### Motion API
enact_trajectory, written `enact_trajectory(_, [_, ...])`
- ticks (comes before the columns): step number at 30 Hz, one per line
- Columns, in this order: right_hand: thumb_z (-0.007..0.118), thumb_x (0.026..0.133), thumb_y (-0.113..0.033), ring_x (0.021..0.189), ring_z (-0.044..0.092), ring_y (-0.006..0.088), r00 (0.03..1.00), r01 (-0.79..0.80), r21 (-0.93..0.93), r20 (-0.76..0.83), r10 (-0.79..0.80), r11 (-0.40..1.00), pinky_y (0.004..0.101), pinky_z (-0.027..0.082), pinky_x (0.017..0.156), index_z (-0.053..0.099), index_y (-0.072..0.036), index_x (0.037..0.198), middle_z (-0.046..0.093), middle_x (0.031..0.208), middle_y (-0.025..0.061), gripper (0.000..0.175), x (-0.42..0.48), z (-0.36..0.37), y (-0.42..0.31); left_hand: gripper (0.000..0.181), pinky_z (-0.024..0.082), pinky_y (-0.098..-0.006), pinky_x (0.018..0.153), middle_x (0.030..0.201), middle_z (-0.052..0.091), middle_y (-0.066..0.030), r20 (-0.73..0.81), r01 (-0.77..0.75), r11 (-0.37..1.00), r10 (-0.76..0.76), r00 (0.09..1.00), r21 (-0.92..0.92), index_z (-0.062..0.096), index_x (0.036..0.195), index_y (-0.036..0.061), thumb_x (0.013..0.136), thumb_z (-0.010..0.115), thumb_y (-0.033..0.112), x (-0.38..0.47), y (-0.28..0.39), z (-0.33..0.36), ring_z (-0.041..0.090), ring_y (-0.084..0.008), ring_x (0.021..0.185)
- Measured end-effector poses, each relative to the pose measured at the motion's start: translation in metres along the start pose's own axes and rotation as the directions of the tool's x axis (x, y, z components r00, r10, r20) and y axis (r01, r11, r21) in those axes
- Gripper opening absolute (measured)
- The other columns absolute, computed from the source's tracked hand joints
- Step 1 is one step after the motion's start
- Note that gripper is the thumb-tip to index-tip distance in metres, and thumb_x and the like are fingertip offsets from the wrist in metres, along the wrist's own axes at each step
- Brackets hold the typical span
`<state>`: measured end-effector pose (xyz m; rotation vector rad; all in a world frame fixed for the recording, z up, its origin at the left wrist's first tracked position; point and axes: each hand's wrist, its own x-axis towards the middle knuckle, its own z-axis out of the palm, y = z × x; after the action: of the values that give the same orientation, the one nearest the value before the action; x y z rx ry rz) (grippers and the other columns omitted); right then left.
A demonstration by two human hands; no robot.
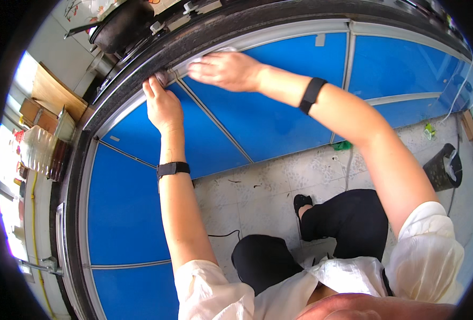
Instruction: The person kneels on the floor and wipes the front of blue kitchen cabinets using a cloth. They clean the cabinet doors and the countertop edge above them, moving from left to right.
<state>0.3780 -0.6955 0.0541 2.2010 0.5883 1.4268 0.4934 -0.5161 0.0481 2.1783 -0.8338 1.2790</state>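
My left hand (165, 110) reaches up to the metal top rail (128, 106) of the blue cabinet fronts. Under its fingers is a small greyish-pink pad (161, 78), perhaps a scrubber, close beneath the dark countertop edge (204, 39). To its right, my right hand (230, 72) lies flat along the same rail, its fingers blurred. A whitish crumpled cloth (227, 49) shows past the back of that hand, mostly hidden by it. Both hands are near a joint between two blue cabinet doors (216, 124).
On the counter stand a blackened pan (126, 28), a large clear plastic bottle (38, 148) and a wooden board (56, 88). A faucet (48, 266) is at the left. A black bin (442, 168) stands on the tiled floor (264, 188); a dark cable (224, 235) lies near my knee.
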Motion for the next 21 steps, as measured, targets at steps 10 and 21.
enact_trajectory(10, [0.053, 0.084, -0.008, 0.117, 0.056, 0.0235, 0.920, -0.183, -0.442, 0.238, 0.311, 0.878, 0.0330, 0.048, 0.098, 0.053, -0.005, 0.127, 0.056, 0.128, 0.0096, 0.044, -0.154, -0.158, 0.077, 0.036, 0.056, -0.0431, 0.074, 0.125, 0.052, -0.0172, 0.069, 0.000, 1.000, -0.002, 0.998, 0.023, 0.047, 0.124, 0.0060, 0.088, 0.048, 0.004, 0.002, 0.007, -0.017, 0.063, -0.0371, 0.098])
enact_trajectory(21, [0.055, 0.082, -0.004, 0.115, 0.056, 0.0282, 0.943, 0.013, -0.272, 0.323, 0.079, 0.962, 0.0363, 0.048, 0.097, 0.057, -0.003, 0.120, 0.059, 0.123, 0.0108, 0.037, -0.136, -0.234, 0.116, 0.018, 0.057, -0.0411, 0.067, 0.103, 0.055, -0.0103, 0.012, -0.008, 1.000, 0.008, 1.000, 0.030, 0.051, 0.103, 0.0089, 0.086, 0.053, 0.009, 0.006, 0.015, -0.026, 0.062, -0.0312, 0.091])
